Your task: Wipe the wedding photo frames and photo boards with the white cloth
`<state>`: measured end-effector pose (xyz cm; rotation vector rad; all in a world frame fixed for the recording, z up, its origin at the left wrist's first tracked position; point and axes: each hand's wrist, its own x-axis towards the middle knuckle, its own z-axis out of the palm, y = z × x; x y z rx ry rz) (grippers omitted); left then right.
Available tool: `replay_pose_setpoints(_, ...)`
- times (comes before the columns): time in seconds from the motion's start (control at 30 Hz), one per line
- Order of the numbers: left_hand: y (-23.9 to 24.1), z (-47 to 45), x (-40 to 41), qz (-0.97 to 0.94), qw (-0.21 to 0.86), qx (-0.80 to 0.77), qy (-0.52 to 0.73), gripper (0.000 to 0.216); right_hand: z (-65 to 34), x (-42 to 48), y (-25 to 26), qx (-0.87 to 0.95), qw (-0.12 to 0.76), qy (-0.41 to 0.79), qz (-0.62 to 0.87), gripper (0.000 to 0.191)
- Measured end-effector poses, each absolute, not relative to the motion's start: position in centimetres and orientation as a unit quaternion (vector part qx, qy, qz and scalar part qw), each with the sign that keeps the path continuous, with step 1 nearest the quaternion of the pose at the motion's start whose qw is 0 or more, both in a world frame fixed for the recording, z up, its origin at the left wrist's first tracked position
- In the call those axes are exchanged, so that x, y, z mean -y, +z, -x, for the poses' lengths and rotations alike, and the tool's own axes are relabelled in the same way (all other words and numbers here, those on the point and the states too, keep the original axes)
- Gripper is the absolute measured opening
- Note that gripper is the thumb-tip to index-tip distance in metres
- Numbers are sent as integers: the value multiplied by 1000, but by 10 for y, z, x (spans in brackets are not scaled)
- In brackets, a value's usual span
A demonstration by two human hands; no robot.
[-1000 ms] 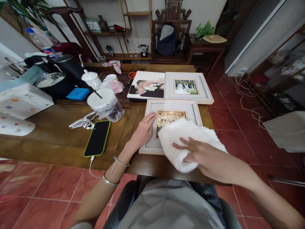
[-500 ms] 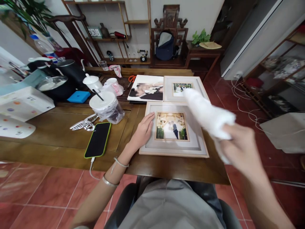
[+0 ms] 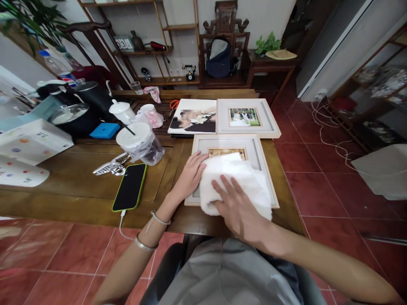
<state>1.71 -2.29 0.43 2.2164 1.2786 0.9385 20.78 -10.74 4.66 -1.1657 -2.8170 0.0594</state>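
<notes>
A white-framed photo (image 3: 256, 149) lies flat at the near edge of the wooden table (image 3: 76, 178). My left hand (image 3: 190, 176) rests flat on the frame's left side, fingers stretched out. A white cloth (image 3: 235, 180) covers most of the picture. My right hand (image 3: 238, 206) presses down on the cloth with fingers spread. Behind this frame lie a second white-framed photo (image 3: 246, 117) and an unframed print (image 3: 193, 116), side by side.
A phone in a green case (image 3: 130, 186) with a cable lies left of my left hand. Beyond it are metal clips (image 3: 111, 164), a lidded cup in a plastic bag (image 3: 140, 141), a white teapot (image 3: 121, 111), a blue box (image 3: 104, 130) and dark pots (image 3: 89, 95). Red tiled floor lies to the right.
My right hand lifted the cloth up and to the right off the frame, then brought it back down onto the picture. My left hand stayed on the frame's left side.
</notes>
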Motion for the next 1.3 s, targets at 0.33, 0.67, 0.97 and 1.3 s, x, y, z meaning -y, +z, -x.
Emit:
replay_pose_setpoints(0.33,2,-17,22,-815,167,-466,300,41,-306,103,86,906,42,110,406,47)
replay_pose_setpoints(0.67,-5,-17,21,-817,155,-465,303,42,-368,44,145,679,450,63,577,9)
replay_pose_setpoints(0.97,-7,-17,20,-810,171,-463,317,43,-295,-2,87,921,121,-124,349,33)
replay_pose_setpoints(1.3,-5,-18,19,-808,169,-472,310,42,-290,-17,46,915,57,-61,396,40)
